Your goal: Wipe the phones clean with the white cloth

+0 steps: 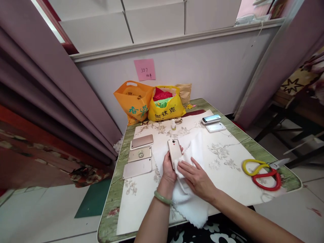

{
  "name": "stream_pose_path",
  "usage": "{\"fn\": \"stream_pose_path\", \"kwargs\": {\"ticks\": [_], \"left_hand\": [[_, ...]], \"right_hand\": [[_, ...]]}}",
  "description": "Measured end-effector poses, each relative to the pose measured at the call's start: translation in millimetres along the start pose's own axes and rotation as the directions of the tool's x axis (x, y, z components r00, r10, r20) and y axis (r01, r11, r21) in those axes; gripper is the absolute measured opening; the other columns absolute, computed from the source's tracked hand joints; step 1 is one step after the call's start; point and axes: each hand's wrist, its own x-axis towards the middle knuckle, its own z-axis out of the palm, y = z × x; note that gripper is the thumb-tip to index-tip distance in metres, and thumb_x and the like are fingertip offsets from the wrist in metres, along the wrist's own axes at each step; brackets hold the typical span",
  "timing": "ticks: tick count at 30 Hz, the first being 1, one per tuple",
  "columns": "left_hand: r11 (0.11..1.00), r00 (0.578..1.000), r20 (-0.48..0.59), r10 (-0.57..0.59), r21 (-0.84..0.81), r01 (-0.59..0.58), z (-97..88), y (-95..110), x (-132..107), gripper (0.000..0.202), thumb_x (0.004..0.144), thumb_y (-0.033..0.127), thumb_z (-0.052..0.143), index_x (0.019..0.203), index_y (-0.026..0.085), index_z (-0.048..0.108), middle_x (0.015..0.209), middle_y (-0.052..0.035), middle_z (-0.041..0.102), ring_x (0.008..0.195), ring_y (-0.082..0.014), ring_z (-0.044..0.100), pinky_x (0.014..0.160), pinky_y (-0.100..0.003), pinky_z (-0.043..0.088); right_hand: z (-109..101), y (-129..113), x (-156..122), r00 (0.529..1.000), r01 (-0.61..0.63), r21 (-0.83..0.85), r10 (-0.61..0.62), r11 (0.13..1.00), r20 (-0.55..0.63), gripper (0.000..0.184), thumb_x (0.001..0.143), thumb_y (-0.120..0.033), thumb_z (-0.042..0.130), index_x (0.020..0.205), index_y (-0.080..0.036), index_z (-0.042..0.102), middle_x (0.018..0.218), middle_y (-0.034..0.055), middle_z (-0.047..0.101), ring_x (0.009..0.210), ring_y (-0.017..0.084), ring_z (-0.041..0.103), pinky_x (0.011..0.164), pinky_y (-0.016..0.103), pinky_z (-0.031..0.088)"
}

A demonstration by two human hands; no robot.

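Observation:
My left hand is wrapped round a gold smartphone, its back with the camera facing up. Over the phone's lower part lies a white cloth, pressed there by my right hand with its fingers laid together on the fabric. The cloth hangs down past my hands to the table's front edge. Left of them, three phones lie in a column: a rose-gold one, a gold one with a ring holder and a pale pink one.
Large scissors with yellow and red handles lie at the right edge. More phones rest at the back right. A small bottle stands behind my hands, before an orange bag and a yellow bag along the wall.

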Motion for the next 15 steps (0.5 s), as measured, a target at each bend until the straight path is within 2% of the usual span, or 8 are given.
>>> {"fn": "stream_pose_path", "kwargs": {"ticks": [2, 4, 6, 8, 10, 12, 14, 15], "left_hand": [[1.000, 1.000, 0.000, 0.003, -0.028, -0.003, 0.0, 1.8, 0.8, 0.042, 0.087, 0.037, 0.051, 0.115, 0.010, 0.066, 0.109, -0.0131, 0.071, 0.104, -0.0238, 0.066, 0.095, -0.035, 0.050], [0.997, 1.000, 0.023, -0.021, -0.073, 0.022, 0.7, 4.0, 0.3, 0.041, 0.088, 0.035, 0.052, 0.120, 0.011, 0.063, 0.113, -0.0136, 0.070, 0.107, -0.0244, 0.065, 0.093, -0.036, 0.051], [0.994, 0.997, 0.060, -0.043, -0.101, 0.049, 1.8, 6.5, -1.6, 0.042, 0.089, 0.035, 0.052, 0.125, 0.015, 0.059, 0.117, -0.0134, 0.068, 0.110, -0.0255, 0.063, 0.090, -0.039, 0.053], [0.992, 0.993, 0.101, -0.067, -0.096, 0.076, 2.8, 8.5, -4.3, 0.043, 0.090, 0.037, 0.052, 0.128, 0.017, 0.056, 0.121, -0.0134, 0.065, 0.110, -0.0255, 0.063, 0.082, -0.038, 0.056], [0.994, 0.989, 0.131, -0.070, -0.073, 0.080, 3.7, 9.3, -6.7, 0.045, 0.091, 0.040, 0.052, 0.128, 0.016, 0.055, 0.118, -0.0142, 0.065, 0.101, -0.0222, 0.065, 0.070, -0.030, 0.056], [0.998, 0.988, 0.147, -0.043, -0.044, 0.050, 4.8, 8.6, -7.4, 0.045, 0.090, 0.042, 0.055, 0.125, 0.014, 0.057, 0.108, -0.0137, 0.067, 0.087, -0.0166, 0.066, 0.060, -0.023, 0.052], [1.000, 0.991, 0.129, -0.020, -0.003, 0.020, 6.1, 6.3, -6.1, 0.045, 0.088, 0.042, 0.059, 0.121, 0.013, 0.059, 0.097, -0.0110, 0.067, 0.075, -0.0123, 0.063, 0.056, -0.020, 0.049], [1.000, 0.994, 0.108, -0.016, 0.021, 0.014, 6.6, 4.8, -5.1, 0.045, 0.086, 0.042, 0.061, 0.120, 0.013, 0.059, 0.094, -0.0096, 0.067, 0.071, -0.0113, 0.062, 0.056, -0.019, 0.048]], "right_hand": [[-10.1, -0.5, -14.5, 0.999, -0.029, 0.165, 0.036, 0.986, -0.040, 0.042, 0.097, -0.019, 0.044, 0.137, -0.028, 0.051, 0.136, 0.0049, 0.057, 0.130, 0.019, 0.049, 0.117, 0.051, 0.025], [-22.4, 2.9, -23.6, 0.981, -0.132, 0.345, 0.172, 0.929, -0.088, 0.038, 0.096, -0.026, 0.048, 0.133, -0.028, 0.056, 0.137, 0.0055, 0.056, 0.130, 0.020, 0.049, 0.115, 0.048, 0.030], [-31.7, 8.3, -30.2, 0.928, -0.237, 0.510, 0.348, 0.827, -0.134, 0.036, 0.094, -0.032, 0.051, 0.128, -0.026, 0.060, 0.141, 0.0068, 0.052, 0.132, 0.023, 0.046, 0.113, 0.045, 0.033], [-34.1, 14.0, -36.2, 0.829, -0.316, 0.660, 0.537, 0.682, -0.158, 0.035, 0.092, -0.040, 0.054, 0.121, -0.023, 0.066, 0.134, 0.0088, 0.058, 0.126, 0.025, 0.052, 0.107, 0.041, 0.041], [-30.3, 18.3, -40.7, 0.677, -0.358, 0.805, 0.726, 0.473, -0.125, 0.038, 0.088, -0.047, 0.057, 0.112, -0.020, 0.068, 0.112, 0.0086, 0.070, 0.105, 0.025, 0.065, 0.090, 0.036, 0.053], [-24.1, 20.2, -40.7, 0.514, -0.340, 0.904, 0.856, 0.258, -0.051, 0.040, 0.085, -0.052, 0.058, 0.108, -0.020, 0.067, 0.092, 0.0045, 0.073, 0.082, 0.022, 0.069, 0.070, 0.030, 0.057], [-19.5, 19.0, -34.4, 0.414, -0.305, 0.937, 0.910, 0.169, -0.030, 0.040, 0.085, -0.053, 0.056, 0.109, -0.021, 0.064, 0.091, 0.0024, 0.073, 0.075, 0.019, 0.068, 0.063, 0.028, 0.057], [-18.3, 17.2, -29.2, 0.395, -0.306, 0.933, 0.917, 0.191, -0.059, 0.040, 0.087, -0.053, 0.054, 0.110, -0.022, 0.063, 0.093, 0.0024, 0.073, 0.076, 0.019, 0.068, 0.063, 0.028, 0.057]]}}
